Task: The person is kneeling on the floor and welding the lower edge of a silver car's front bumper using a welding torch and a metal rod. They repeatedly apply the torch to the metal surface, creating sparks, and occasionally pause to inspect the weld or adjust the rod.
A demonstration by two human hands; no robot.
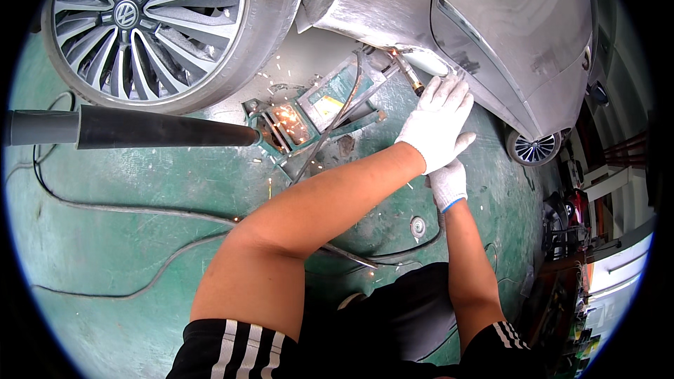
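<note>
A welding torch (409, 76) points up and left at the lower sill (382, 36) of a silver-grey car. A bright orange glow shows at its tip. My left hand (439, 123), in a white knit glove, lies across the torch's rear part with fingers stretched out and thumb apart. The fingertips are close to the sill. Just below it, my right hand (449, 184), gloved in white with a blue cuff edge, is closed round the torch's handle. My left hand hides most of that grip. A dark cable (441, 228) hangs beneath the right hand.
Sparks fall over a green floor jack (291, 123) under the car; its black handle (168, 128) reaches out left. A front wheel (147, 24) stands upper left, a rear wheel (535, 147) far right. Cables (140, 207) cross the green floor. A round floor fitting (418, 227) lies near my right forearm.
</note>
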